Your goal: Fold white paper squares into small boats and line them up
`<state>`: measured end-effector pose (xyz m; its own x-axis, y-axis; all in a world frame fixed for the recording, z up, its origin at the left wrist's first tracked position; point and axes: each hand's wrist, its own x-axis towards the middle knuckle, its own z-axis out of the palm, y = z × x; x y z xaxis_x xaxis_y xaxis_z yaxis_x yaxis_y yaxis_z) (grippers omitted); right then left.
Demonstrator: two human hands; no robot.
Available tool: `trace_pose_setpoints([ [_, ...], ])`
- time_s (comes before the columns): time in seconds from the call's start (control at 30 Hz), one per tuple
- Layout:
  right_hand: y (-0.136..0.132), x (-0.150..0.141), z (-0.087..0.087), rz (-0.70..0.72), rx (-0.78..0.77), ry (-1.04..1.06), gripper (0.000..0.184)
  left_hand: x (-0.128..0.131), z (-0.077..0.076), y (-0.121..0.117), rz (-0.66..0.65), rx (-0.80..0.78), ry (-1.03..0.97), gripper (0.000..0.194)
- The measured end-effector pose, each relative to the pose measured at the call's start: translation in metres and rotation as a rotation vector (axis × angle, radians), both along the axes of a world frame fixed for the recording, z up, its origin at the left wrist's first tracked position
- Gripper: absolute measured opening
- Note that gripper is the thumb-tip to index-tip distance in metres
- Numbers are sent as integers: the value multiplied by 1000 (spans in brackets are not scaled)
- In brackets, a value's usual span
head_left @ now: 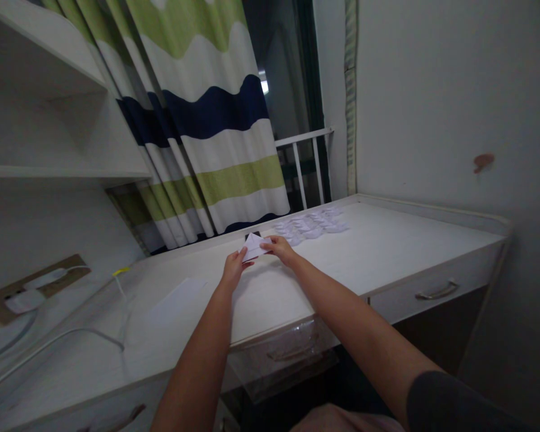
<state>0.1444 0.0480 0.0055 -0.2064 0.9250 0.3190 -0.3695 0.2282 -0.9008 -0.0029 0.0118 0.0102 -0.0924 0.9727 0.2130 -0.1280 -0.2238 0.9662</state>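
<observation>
As our left hand (233,269) and right hand (281,249) pinch the folded paper (254,246) between closed fingers, a slack grip could drop it onto the loose paper pieces (310,225).

Head view | Camera: worn on the person's head | Faced: forward and down, across the desk (378,240) toward the curtain (211,120) | Range: near; left hand (233,270) and right hand (281,250) lay mid-frame

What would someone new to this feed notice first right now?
The green, navy and white striped curtain dominates the top of the view, behind a white desk. At the desk's near edge, the left hand and right hand pinch a folded white paper. Just beyond them lies a spread of small folded paper pieces.
</observation>
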Motion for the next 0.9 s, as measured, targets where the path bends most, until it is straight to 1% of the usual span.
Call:
trace_pose_setpoints([
  [0.27, 0, 1, 2, 58, -36, 38, 8, -2, 0, 0, 43, 36, 9, 22],
  [0.33, 0, 1, 4, 64, -50, 50, 7, -2, 0, 1, 46, 44, 7, 22],
  [0.53, -5, 2, 7, 79, -73, 92, 27, -4, -1, 4, 82, 38, -31, 22],
  [0.67, -5, 3, 6, 59, -42, 86, 35, -5, 0, 3, 95, 74, -23, 25],
  [0.73, -3, 3, 5, 41, -21, 72, 33, -5, 1, 1, 91, 103, -5, 33],
  [0.8, -1, 2, 4, 32, -22, 40, 26, -5, 1, 0, 97, 135, 17, 38],
  [0.83, 0, 2, 3, 31, -26, 21, 22, -6, 1, 0, 103, 146, 30, 36],
  [0.9, 2, 2, 2, 29, -27, -10, 16, -7, 0, 1, 108, 149, 57, 27],
])
